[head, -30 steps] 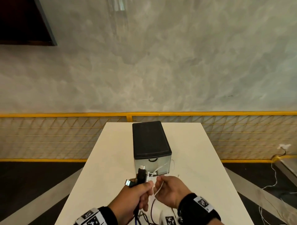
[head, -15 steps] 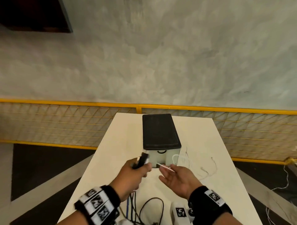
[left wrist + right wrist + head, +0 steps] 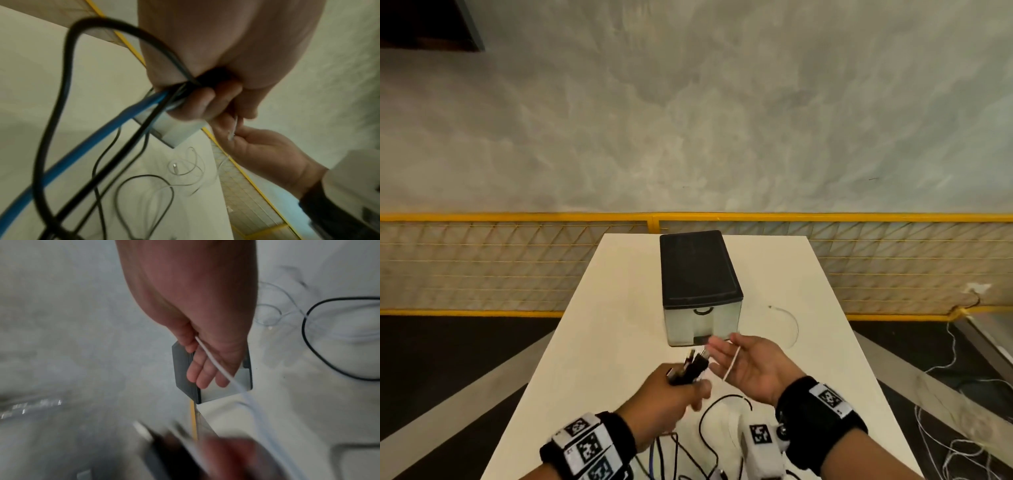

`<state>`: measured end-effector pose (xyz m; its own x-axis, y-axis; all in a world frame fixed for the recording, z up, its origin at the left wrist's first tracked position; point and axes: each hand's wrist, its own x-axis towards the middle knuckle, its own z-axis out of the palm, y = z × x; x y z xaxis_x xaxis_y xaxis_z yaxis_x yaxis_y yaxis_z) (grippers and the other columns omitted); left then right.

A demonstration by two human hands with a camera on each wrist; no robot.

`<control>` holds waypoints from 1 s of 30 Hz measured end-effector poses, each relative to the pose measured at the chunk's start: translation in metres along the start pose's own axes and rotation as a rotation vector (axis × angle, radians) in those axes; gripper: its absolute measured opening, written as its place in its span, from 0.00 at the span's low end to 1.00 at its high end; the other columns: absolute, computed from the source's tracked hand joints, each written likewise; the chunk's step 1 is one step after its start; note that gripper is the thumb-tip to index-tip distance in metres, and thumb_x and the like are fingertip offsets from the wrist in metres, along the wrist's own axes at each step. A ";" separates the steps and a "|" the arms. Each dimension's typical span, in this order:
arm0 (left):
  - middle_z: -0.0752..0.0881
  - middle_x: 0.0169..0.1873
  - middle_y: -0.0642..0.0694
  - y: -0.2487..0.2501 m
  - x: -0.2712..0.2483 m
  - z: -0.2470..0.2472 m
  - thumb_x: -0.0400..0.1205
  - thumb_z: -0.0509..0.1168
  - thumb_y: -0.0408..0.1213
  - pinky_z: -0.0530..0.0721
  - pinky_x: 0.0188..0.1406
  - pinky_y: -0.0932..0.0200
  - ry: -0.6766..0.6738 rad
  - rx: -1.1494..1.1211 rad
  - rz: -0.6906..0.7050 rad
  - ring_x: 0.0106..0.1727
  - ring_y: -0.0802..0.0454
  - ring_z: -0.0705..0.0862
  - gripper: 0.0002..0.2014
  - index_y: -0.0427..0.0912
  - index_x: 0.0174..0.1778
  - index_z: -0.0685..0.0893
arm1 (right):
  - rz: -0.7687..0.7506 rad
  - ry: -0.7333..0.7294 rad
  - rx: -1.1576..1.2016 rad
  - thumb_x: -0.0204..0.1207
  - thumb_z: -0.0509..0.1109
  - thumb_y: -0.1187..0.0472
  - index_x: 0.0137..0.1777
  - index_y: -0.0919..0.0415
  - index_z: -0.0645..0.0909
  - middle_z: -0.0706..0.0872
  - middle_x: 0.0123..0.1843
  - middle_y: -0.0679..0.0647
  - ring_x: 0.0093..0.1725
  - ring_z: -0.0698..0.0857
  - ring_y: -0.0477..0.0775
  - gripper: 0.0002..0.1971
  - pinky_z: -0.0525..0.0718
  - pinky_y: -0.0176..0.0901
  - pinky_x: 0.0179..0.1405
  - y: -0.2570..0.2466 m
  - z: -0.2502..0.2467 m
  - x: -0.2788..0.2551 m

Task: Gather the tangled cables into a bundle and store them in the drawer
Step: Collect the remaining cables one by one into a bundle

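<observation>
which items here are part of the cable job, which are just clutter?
Part of the job:
- bunch of black and blue cables, gripped by left hand
- thin white cable lying across open right hand
- loose black cable loop on white table
- black-topped translucent drawer box, drawer closed

Just lying about:
- yellow mesh fence
- white wires on floor

Black, blue cables (image 3: 131, 112) bunched, trailing onto table; drawer (image 3: 701, 323) shut, mid-table.
</observation>
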<state>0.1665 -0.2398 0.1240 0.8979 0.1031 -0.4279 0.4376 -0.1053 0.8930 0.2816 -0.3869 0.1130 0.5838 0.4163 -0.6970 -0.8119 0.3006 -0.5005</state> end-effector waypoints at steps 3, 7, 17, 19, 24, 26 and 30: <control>0.79 0.23 0.45 -0.015 -0.017 -0.023 0.79 0.70 0.40 0.58 0.21 0.63 -0.068 -0.001 -0.179 0.20 0.53 0.64 0.09 0.38 0.39 0.87 | -0.003 0.030 0.054 0.89 0.52 0.59 0.46 0.60 0.74 0.93 0.40 0.65 0.53 0.87 0.64 0.13 0.81 0.61 0.53 -0.013 -0.007 0.007; 0.76 0.22 0.48 -0.018 -0.032 -0.051 0.72 0.73 0.47 0.60 0.19 0.62 -0.181 0.226 -0.321 0.20 0.53 0.66 0.09 0.45 0.35 0.87 | -0.023 0.040 0.064 0.89 0.52 0.59 0.50 0.59 0.75 0.93 0.39 0.65 0.51 0.87 0.64 0.11 0.83 0.61 0.48 -0.016 -0.007 0.013; 0.78 0.21 0.52 0.017 -0.025 -0.060 0.77 0.72 0.52 0.68 0.28 0.62 0.300 0.600 0.225 0.25 0.61 0.76 0.19 0.52 0.23 0.78 | -0.138 0.053 -0.223 0.88 0.55 0.60 0.56 0.63 0.77 0.90 0.46 0.66 0.50 0.90 0.67 0.11 0.86 0.56 0.45 0.004 -0.009 0.005; 0.81 0.20 0.60 0.028 -0.016 -0.042 0.77 0.73 0.47 0.69 0.27 0.70 0.278 0.426 0.339 0.25 0.67 0.77 0.17 0.59 0.21 0.80 | -0.131 0.042 -0.262 0.88 0.54 0.60 0.57 0.63 0.77 0.90 0.47 0.65 0.49 0.90 0.66 0.11 0.85 0.54 0.45 0.013 -0.005 0.003; 0.88 0.30 0.61 0.015 0.019 -0.001 0.72 0.76 0.40 0.78 0.36 0.69 0.110 0.360 0.351 0.34 0.72 0.84 0.10 0.63 0.32 0.86 | -0.080 -0.087 -0.187 0.87 0.54 0.62 0.59 0.68 0.82 0.89 0.49 0.66 0.42 0.88 0.60 0.16 0.87 0.52 0.40 0.032 0.017 -0.009; 0.90 0.34 0.58 0.007 0.029 0.004 0.70 0.76 0.38 0.81 0.39 0.66 0.125 0.360 0.338 0.38 0.69 0.86 0.09 0.61 0.35 0.88 | -0.053 -0.112 -0.134 0.86 0.53 0.64 0.59 0.70 0.83 0.91 0.49 0.66 0.41 0.90 0.59 0.18 0.89 0.49 0.36 0.035 0.020 -0.012; 0.92 0.40 0.50 -0.005 0.031 0.006 0.68 0.73 0.42 0.86 0.47 0.54 0.118 0.311 0.330 0.44 0.57 0.90 0.09 0.49 0.44 0.90 | -0.005 -0.122 -0.106 0.84 0.51 0.63 0.60 0.71 0.83 0.90 0.52 0.67 0.47 0.89 0.62 0.20 0.85 0.55 0.55 0.040 0.015 -0.015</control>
<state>0.1925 -0.2421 0.1054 0.9879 0.1239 -0.0936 0.1392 -0.4408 0.8867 0.2401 -0.3684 0.1108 0.5787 0.5179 -0.6300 -0.8006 0.2138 -0.5597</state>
